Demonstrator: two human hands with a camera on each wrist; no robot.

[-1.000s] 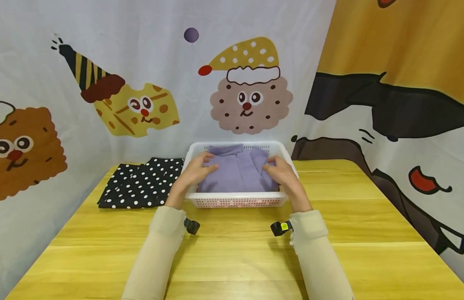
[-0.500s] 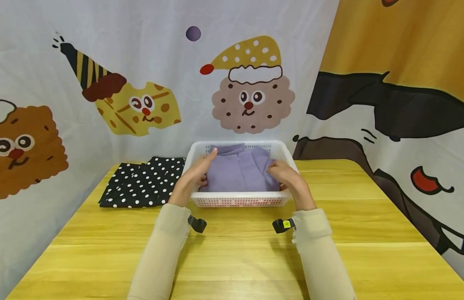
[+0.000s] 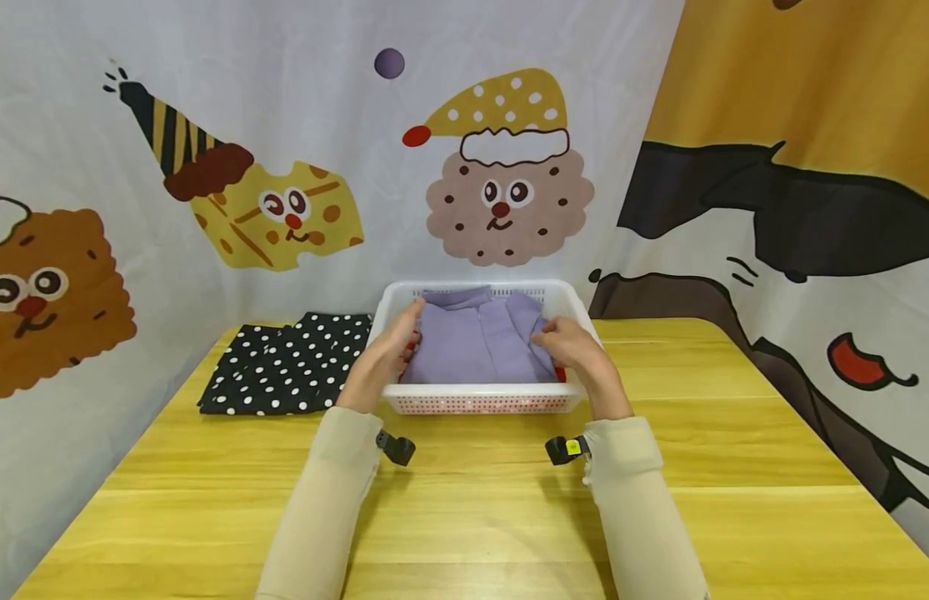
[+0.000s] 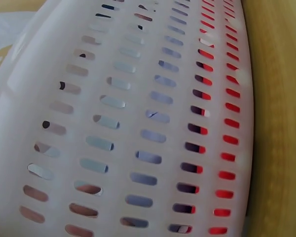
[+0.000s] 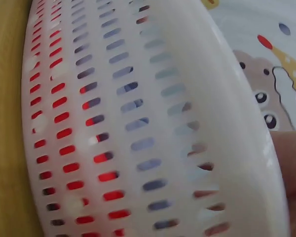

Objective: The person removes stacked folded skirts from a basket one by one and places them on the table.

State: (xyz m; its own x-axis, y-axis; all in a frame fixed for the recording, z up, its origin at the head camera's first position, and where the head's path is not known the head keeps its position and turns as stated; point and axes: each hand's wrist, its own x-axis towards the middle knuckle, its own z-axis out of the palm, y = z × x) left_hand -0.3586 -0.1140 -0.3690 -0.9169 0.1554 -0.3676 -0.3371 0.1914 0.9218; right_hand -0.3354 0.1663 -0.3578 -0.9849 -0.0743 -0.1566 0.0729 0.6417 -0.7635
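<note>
A folded purple garment (image 3: 460, 343) lies in a white slotted plastic basket (image 3: 482, 390). My left hand (image 3: 383, 354) reaches over the basket's left side, its fingers curled at the garment's left edge and partly hidden. On the opposite side, my right hand (image 3: 580, 352) grips the right edge, thumb on top and the other fingers out of sight. Something red (image 3: 560, 374) shows beneath the garment at both sides. The left wrist view is filled by the basket's slotted wall (image 4: 10, 98). Part of my right hand (image 5: 290, 168) appears beyond the basket rim (image 5: 229, 84) in the right wrist view.
A folded black cloth with white polka dots (image 3: 292, 367) lies on the wooden table (image 3: 471, 517), close to the basket's left side. Behind the basket hangs a white curtain (image 3: 299, 100) with cartoon prints.
Both hands have moved from resting over the garment's top to its side edges, fingers going down along them. More red now shows at the garment's left and right.
</note>
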